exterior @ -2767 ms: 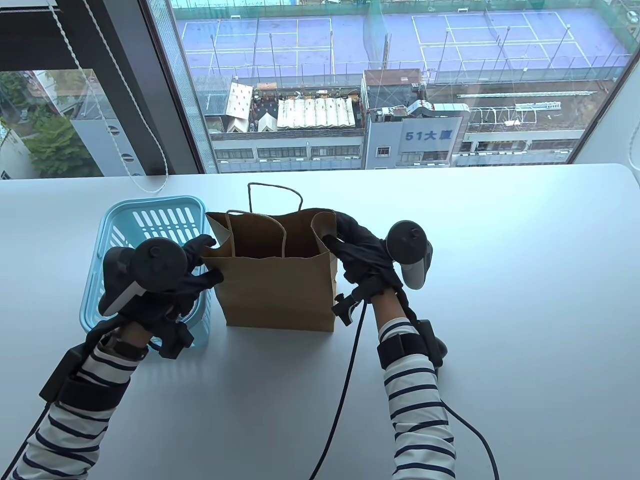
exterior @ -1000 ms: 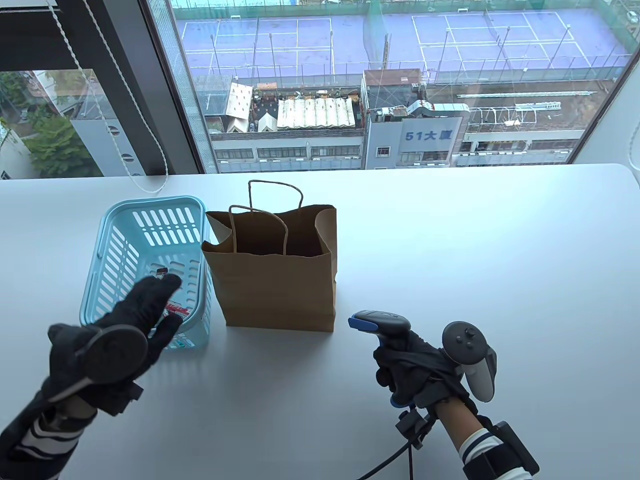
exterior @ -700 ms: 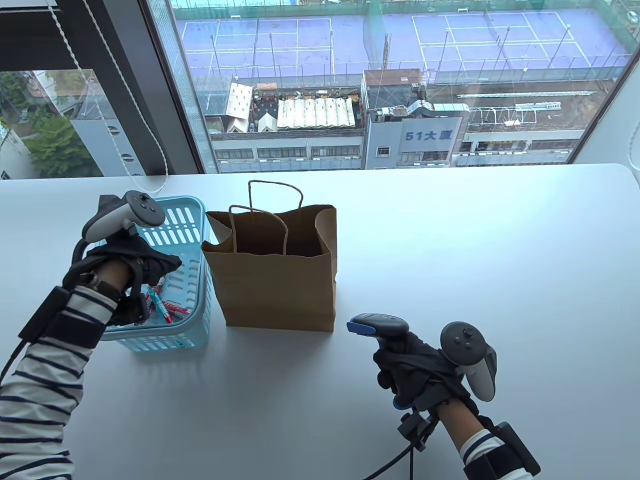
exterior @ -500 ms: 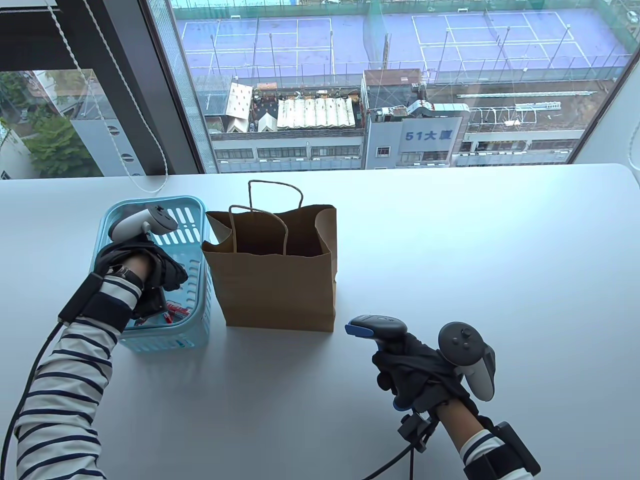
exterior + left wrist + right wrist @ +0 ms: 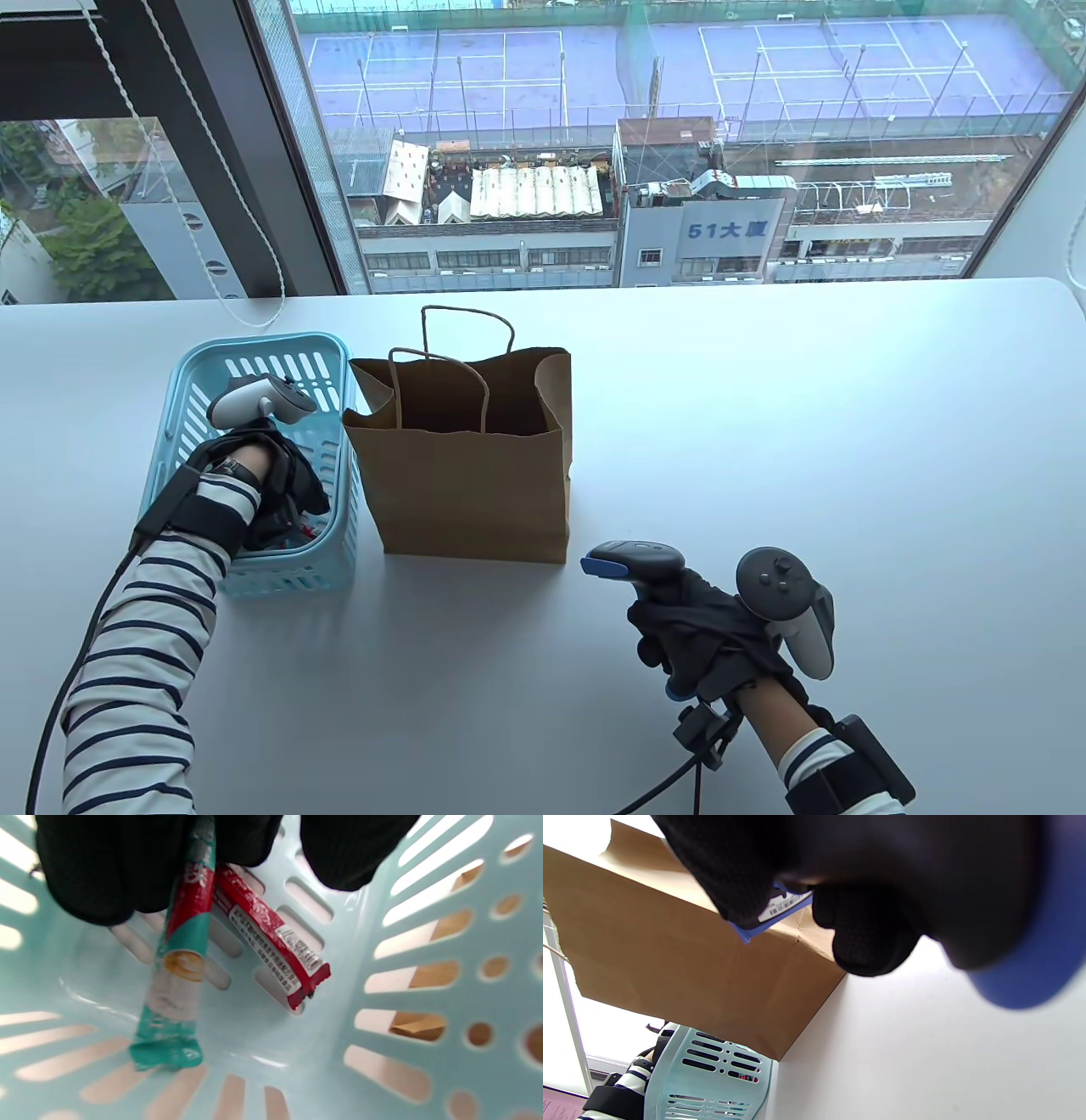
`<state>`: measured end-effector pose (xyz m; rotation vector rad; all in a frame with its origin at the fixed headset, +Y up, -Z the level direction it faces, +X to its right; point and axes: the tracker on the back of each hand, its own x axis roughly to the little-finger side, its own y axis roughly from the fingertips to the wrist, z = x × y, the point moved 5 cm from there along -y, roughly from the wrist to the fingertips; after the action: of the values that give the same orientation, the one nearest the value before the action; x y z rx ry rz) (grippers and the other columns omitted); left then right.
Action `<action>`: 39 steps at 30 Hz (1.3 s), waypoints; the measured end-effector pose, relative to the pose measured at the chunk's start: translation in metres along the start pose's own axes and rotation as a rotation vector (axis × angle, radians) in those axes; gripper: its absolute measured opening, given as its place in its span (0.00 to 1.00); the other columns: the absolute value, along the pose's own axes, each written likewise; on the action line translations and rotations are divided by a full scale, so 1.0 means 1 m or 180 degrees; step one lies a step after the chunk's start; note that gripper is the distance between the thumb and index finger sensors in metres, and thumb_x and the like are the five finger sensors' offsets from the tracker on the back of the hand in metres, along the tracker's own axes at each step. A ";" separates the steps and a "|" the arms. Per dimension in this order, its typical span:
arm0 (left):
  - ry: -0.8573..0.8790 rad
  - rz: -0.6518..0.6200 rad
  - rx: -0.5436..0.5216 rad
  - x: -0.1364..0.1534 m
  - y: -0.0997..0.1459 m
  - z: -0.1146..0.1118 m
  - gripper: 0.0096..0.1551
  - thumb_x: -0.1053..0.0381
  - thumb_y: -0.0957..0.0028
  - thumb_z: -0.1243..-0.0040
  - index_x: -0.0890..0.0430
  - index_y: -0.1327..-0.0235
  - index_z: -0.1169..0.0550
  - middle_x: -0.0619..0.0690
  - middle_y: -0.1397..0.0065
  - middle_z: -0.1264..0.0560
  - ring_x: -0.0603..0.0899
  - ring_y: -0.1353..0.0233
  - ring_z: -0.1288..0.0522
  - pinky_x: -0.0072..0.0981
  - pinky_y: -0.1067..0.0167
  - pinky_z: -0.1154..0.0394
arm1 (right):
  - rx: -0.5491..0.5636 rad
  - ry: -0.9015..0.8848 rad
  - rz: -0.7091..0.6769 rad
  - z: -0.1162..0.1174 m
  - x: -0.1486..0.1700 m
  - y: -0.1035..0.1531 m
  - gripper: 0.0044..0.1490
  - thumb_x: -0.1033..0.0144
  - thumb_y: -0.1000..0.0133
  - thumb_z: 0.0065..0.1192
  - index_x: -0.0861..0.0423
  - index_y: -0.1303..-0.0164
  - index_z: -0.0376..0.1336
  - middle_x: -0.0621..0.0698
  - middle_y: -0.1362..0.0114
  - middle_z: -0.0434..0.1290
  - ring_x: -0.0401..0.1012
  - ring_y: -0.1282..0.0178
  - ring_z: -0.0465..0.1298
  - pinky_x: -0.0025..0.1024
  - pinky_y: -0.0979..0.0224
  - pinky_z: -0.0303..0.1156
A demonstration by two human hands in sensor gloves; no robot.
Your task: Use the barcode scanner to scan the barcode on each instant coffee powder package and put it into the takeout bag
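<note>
Black-gloved, the right hand (image 5: 691, 624) nearest the table edge grips the barcode scanner (image 5: 635, 562), its nose toward the takeout bag (image 5: 465, 475). Farther off, the left hand (image 5: 140, 857) is down in the blue basket (image 5: 195, 399), fingers closing on a teal-and-red coffee stick (image 5: 178, 955). A second red stick (image 5: 271, 950) lies touching it; both may lift together, or the thin packet may slip.

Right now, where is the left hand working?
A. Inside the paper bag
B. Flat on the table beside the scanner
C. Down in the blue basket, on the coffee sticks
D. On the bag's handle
C: the left hand is down inside the blue basket, its fingers round a green-and-red coffee stick in the left wrist view.
</note>
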<state>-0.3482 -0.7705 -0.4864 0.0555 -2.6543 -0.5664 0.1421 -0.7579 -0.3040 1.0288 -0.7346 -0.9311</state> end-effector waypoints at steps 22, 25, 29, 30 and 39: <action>0.0605 -0.3677 -0.4021 0.025 0.325 0.011 0.30 0.57 0.58 0.30 0.42 0.42 0.30 0.55 0.44 0.19 0.53 0.58 0.09 0.27 0.67 0.10 | 0.0053 -0.0079 -0.0011 0.001 0.000 0.000 0.37 0.58 0.41 0.67 0.67 0.32 0.56 0.61 0.42 0.74 0.51 0.57 0.83 0.47 0.53 0.80; 0.0257 -0.3797 -0.3912 0.023 0.329 -0.016 0.56 0.59 0.56 0.33 0.38 0.29 0.56 0.50 0.41 0.22 0.54 0.51 0.10 0.28 0.61 0.10 | 0.0070 -0.0094 -0.0013 0.001 0.000 0.001 0.37 0.58 0.41 0.67 0.67 0.32 0.56 0.61 0.42 0.74 0.51 0.57 0.83 0.47 0.53 0.80; 0.0183 -0.4217 -0.4127 0.026 0.337 -0.050 0.29 0.61 0.58 0.33 0.43 0.44 0.29 0.49 0.42 0.21 0.55 0.50 0.10 0.30 0.60 0.08 | 0.0107 -0.0106 -0.0024 0.001 0.000 0.000 0.37 0.58 0.41 0.67 0.67 0.32 0.56 0.61 0.42 0.74 0.51 0.57 0.83 0.47 0.53 0.80; 0.0128 -0.4335 -0.4117 0.025 0.337 -0.058 0.24 0.61 0.59 0.32 0.43 0.50 0.26 0.48 0.42 0.21 0.55 0.49 0.09 0.30 0.60 0.08 | 0.0122 -0.0107 -0.0030 0.001 0.000 0.000 0.37 0.58 0.41 0.67 0.67 0.32 0.56 0.61 0.42 0.74 0.51 0.57 0.83 0.47 0.53 0.80; -0.0864 -0.4625 -0.4514 0.012 0.306 -0.137 0.13 0.59 0.61 0.28 0.43 0.70 0.25 0.54 0.37 0.23 0.53 0.47 0.09 0.22 0.57 0.08 | 0.0077 0.0241 -0.0501 0.007 -0.026 0.008 0.34 0.57 0.44 0.74 0.64 0.39 0.61 0.57 0.46 0.78 0.49 0.56 0.85 0.46 0.53 0.82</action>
<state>-0.2878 -0.5438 -0.2468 1.4916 -1.3121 -2.7119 0.1275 -0.7357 -0.2965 1.1496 -0.6094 -1.0144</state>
